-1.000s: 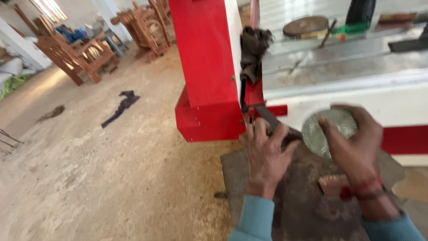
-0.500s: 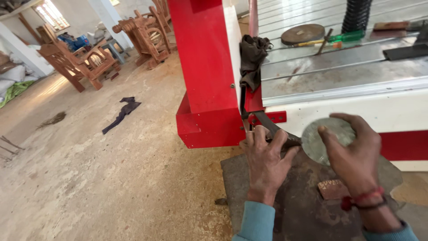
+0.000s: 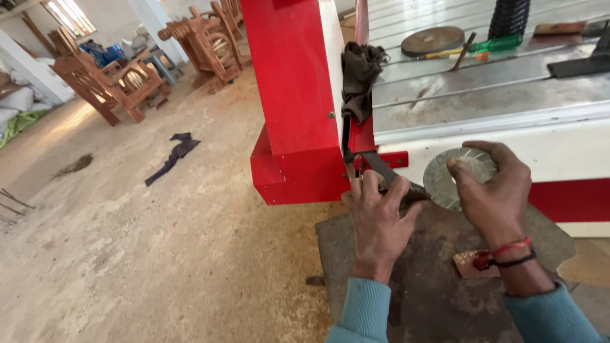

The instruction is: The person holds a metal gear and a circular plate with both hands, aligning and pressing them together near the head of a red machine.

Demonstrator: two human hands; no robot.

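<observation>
My right hand (image 3: pixel 492 190) grips a round grey ribbed metal disc (image 3: pixel 445 181) held against the white side of the machine (image 3: pixel 559 149). My left hand (image 3: pixel 378 222) rests beside it, fingers spread over a dark metal bar (image 3: pixel 384 171) that slants down from the gap between the red column (image 3: pixel 295 101) and the machine body. A dark rag (image 3: pixel 359 76) hangs from the machine's table edge just above the left hand. Both sleeves are light blue; a red and black thread band circles the right wrist.
A rusty metal plate (image 3: pixel 432 286) lies on the floor under my hands, with a small reddish piece (image 3: pixel 470 263) on it. On the machine table lie a round disc (image 3: pixel 433 40), a green-handled tool (image 3: pixel 489 46) and a black hose (image 3: pixel 508 16). Wooden chairs (image 3: pixel 121 82) stand far left; a dark cloth (image 3: pixel 171 155) lies on the concrete.
My right hand has lifted the disc up against the machine's white side. The left hand has shifted slightly up along the dark bar. The view has moved closer.
</observation>
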